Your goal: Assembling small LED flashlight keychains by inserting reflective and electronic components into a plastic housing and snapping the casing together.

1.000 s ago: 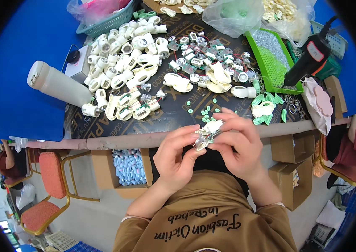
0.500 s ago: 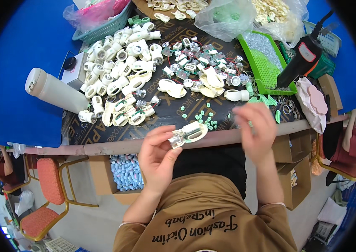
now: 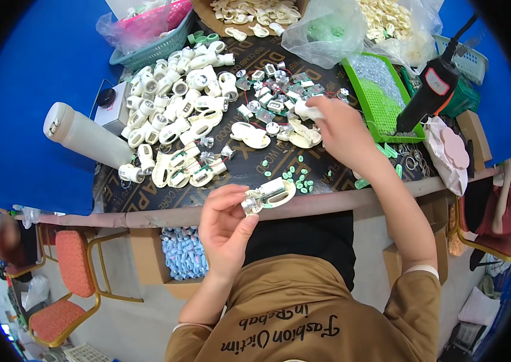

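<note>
My left hand (image 3: 225, 226) holds a small torch half (image 3: 270, 196) near the table's front edge; it is a cream plastic shell with a looped handle, a clear reflector and metal parts inside. Further out, the fingers of my right hand (image 3: 343, 130) close on a white plastic shell (image 3: 308, 110) at the near edge of a heap of small circuit boards and reflectors (image 3: 273, 93). Cream shell halves (image 3: 249, 136) lie beside that heap. Between my hands, several little green oval buttons (image 3: 298, 180) are scattered on the dark tabletop.
White torch bodies (image 3: 189, 90) are piled at the left, next to a white bottle (image 3: 86, 136). On the right stand a green tray (image 3: 382, 99) and a black corded tool (image 3: 427, 90), with metal rings (image 3: 413, 158) nearby. An open box of blue pieces (image 3: 183, 253) sits below the table.
My right hand has moved away from the table's front edge to the parts heap and closed on a white shell. The left hand keeps its torch half in nearly the same place.
</note>
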The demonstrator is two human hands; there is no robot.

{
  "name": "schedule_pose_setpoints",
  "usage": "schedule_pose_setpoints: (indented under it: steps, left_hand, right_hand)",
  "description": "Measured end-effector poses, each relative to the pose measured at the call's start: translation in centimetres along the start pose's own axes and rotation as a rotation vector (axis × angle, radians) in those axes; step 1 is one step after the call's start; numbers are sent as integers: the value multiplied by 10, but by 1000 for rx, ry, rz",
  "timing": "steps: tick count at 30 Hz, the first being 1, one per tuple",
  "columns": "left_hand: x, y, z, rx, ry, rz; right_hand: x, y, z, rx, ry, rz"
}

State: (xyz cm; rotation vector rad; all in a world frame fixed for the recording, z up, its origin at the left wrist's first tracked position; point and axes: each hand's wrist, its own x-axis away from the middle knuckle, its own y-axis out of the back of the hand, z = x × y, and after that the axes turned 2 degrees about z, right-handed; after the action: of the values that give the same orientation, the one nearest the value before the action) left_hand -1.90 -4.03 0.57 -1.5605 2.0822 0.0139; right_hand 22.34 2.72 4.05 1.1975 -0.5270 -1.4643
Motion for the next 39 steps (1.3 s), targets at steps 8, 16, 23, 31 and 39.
schedule_pose_setpoints:
  steps: [8, 16, 23, 31, 39]
  left_hand:
    - [-3, 8, 1, 7, -26, -55]
    - [-3, 1, 2, 31, -23, 19]
    - [-1, -6, -2, -12, -37, 56]
    - [3, -19, 0, 40, -31, 65]
    - [3, -20, 0, 89, -62, 67]
  right_hand:
    - [72, 32, 35, -1073, -334, 221]
    - [120, 10, 48, -278, -57, 17]
    - [100, 38, 57, -314, 25, -169]
    - [50, 56, 85, -111, 320, -50]
    - [46, 52, 87, -98, 312, -2]
